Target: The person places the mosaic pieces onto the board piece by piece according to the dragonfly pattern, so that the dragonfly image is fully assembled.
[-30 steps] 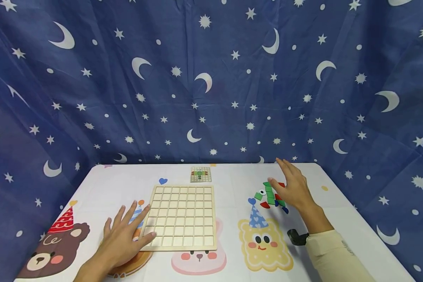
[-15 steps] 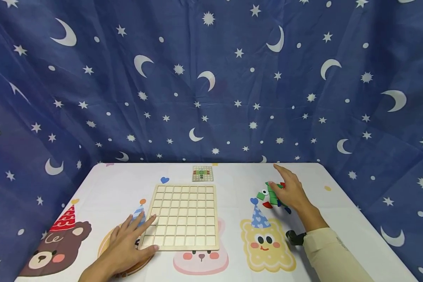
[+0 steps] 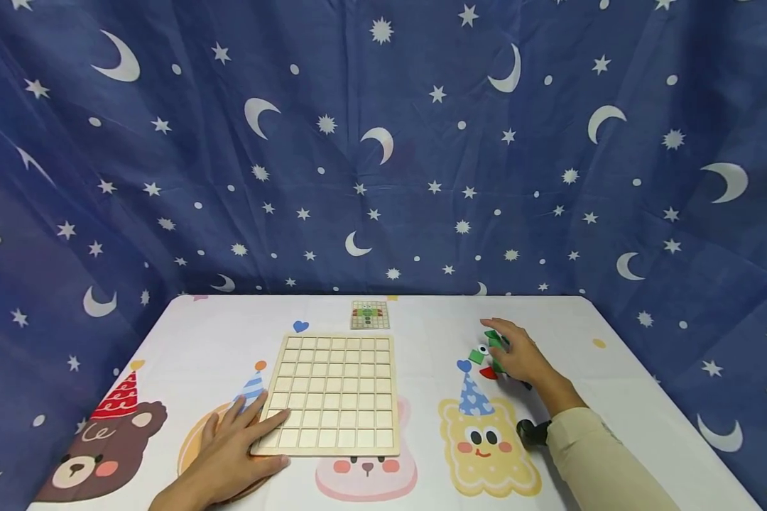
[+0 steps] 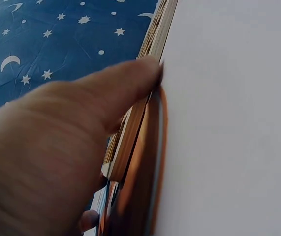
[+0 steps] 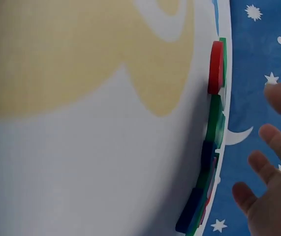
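Note:
A pale wooden board (image 3: 332, 390) with square compartments lies flat in the middle of the table. My left hand (image 3: 226, 454) rests at its near left corner, fingers spread, index fingertip over the grid. In the left wrist view the thumb (image 4: 125, 81) lies against the board's edge (image 4: 130, 140). On the right, my right hand (image 3: 520, 358) is over a small group of coloured pieces, partly hiding them. A green square piece (image 3: 476, 357), a red piece (image 3: 488, 372) and a round eye piece (image 3: 483, 349) show beside it. In the right wrist view, its loosely bent fingers are apart from the blue piece (image 5: 190, 210).
A small pattern card (image 3: 369, 315) with a green and red figure on a grid lies behind the board. The white tablecloth (image 3: 434, 426) carries printed cartoon figures. A dark blue star-and-moon curtain (image 3: 383, 177) stands along the table's back and sides.
My right hand has come down and nearer over the coloured pieces, covering more of them. The left hand has shifted slightly nearer and to the right along the board's corner. The board stays put.

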The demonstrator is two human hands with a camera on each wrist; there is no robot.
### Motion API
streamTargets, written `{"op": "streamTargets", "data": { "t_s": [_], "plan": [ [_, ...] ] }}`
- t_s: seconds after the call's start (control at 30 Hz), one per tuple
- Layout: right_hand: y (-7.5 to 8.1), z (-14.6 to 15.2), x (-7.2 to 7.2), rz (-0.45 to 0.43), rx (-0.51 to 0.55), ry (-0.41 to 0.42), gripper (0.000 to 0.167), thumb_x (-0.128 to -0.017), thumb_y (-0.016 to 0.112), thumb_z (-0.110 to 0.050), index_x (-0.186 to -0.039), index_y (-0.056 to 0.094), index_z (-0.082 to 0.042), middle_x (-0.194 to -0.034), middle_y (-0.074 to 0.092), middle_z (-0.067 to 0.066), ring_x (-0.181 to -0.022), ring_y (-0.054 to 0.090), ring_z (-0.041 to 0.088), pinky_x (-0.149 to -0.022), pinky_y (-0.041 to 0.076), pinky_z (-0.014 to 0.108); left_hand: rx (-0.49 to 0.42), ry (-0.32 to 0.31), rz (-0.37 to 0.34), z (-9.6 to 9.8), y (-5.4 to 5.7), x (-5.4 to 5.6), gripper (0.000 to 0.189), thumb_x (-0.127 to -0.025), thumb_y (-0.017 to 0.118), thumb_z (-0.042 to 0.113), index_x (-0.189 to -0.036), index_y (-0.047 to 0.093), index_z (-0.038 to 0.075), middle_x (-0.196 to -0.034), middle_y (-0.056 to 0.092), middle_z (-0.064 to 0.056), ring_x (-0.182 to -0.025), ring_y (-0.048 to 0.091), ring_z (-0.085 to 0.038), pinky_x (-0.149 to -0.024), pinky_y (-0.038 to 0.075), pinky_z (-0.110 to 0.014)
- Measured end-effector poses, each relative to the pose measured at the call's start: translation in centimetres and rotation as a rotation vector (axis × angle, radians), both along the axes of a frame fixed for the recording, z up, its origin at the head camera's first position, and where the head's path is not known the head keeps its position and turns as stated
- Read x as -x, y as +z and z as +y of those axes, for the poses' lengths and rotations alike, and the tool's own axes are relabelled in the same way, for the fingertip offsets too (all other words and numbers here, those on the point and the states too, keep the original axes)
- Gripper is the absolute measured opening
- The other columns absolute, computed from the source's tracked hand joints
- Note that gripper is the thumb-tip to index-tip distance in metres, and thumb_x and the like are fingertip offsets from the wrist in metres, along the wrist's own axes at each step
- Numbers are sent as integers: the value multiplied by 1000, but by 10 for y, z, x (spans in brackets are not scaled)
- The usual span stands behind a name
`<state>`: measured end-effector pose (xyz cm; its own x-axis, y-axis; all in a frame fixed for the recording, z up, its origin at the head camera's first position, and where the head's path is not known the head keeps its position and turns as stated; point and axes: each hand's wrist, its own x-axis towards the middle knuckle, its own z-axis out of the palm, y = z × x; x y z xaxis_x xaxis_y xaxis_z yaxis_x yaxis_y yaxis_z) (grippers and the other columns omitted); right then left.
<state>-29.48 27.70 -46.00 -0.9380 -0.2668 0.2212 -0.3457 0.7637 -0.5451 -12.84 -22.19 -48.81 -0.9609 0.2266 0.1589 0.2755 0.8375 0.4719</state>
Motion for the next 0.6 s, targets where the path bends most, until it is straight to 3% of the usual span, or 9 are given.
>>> {"op": "streamTargets", "data": {
  "t_s": [0.3,0.6],
  "plan": [
    [-3,-4,4,-97,-161,-66,46,-88,65,-2,-133,60,-11,-144,39,26,-130,29,51,-97,20,72,26,28,29,3,-3,-1,63,-78,68,63,-131,63,30,-149,38,-13,-135,22,-50,-96,8,-75],
    [-6,-2,7,-122,-285,-65,34,-91,63,-11,-124,66,-16,-143,39,27,-129,29,54,-95,24,73,46,46,58,9,-4,-1,63,-77,68,64,-130,64,31,-148,40,-12,-134,25,-49,-97,10,-73]
  ]
}}
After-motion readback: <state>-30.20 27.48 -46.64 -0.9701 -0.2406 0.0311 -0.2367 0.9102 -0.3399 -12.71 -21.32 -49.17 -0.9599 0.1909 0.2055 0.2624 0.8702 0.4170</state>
